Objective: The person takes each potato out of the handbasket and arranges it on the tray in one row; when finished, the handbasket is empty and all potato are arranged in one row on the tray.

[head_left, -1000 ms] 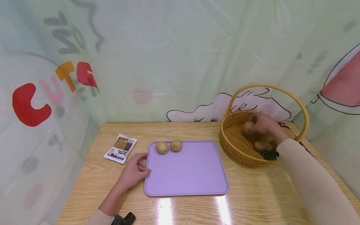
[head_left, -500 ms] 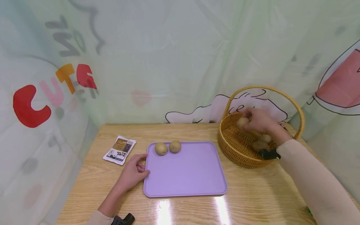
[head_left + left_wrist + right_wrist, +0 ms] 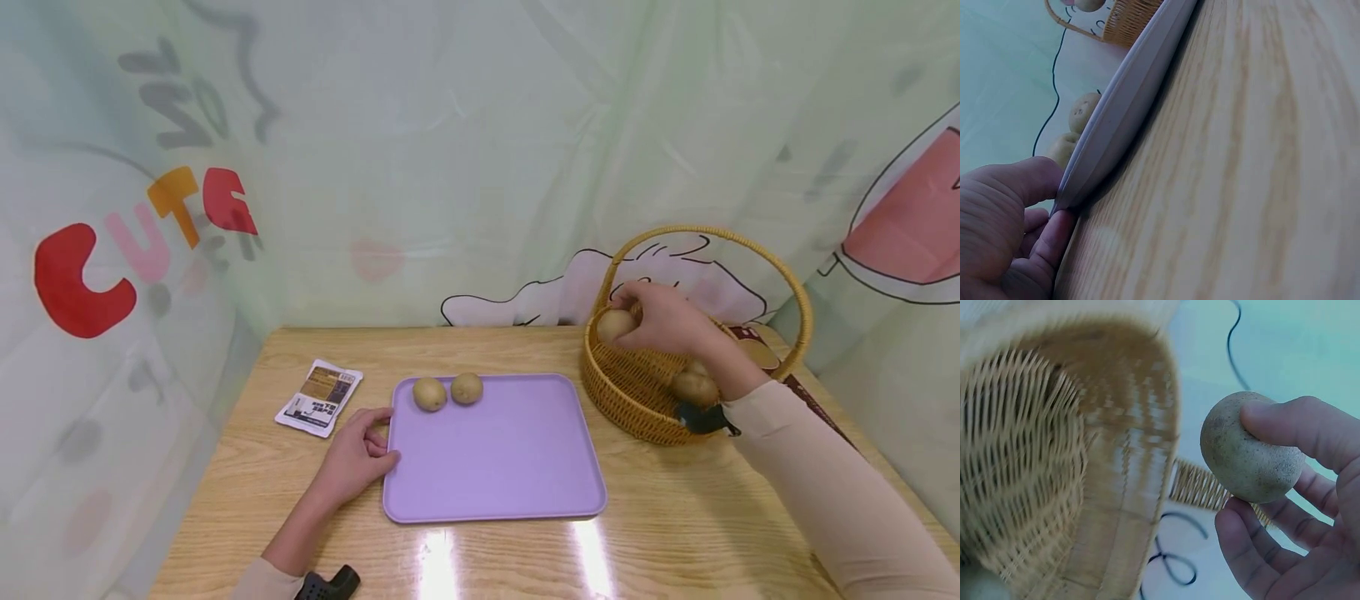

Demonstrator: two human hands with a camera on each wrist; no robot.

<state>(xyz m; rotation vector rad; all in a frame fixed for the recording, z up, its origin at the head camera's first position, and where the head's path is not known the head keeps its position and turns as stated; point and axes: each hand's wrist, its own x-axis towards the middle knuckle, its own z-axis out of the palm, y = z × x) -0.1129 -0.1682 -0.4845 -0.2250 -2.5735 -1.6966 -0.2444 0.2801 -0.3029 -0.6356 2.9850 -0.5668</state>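
My right hand [image 3: 660, 317] holds a potato [image 3: 1250, 447] between thumb and fingers, at the left back rim of the wicker basket [image 3: 637, 421]. In the right wrist view the potato is round and pale brown, beside the basket's wall. More potatoes [image 3: 693, 385] lie inside the basket, partly covered by the forearm. My left hand [image 3: 356, 458] grips the left edge of a lilac tray [image 3: 495, 467], with thumb and forefinger at the rim. Two potatoes, a left one [image 3: 430, 394] and a right one [image 3: 467, 388], sit side by side near the tray's back left corner.
A white and brown packet [image 3: 320, 397] lies on the wooden table [image 3: 225, 500], left of the tray. The basket's tall handle [image 3: 797, 292] arches over its opening. Behind the table hangs a printed curtain [image 3: 450, 167]. Something dark red [image 3: 817, 408] lies behind the right forearm.
My right hand has lifted a potato from inside the basket and carried it left to the rim. The left hand has stayed at the tray's edge.
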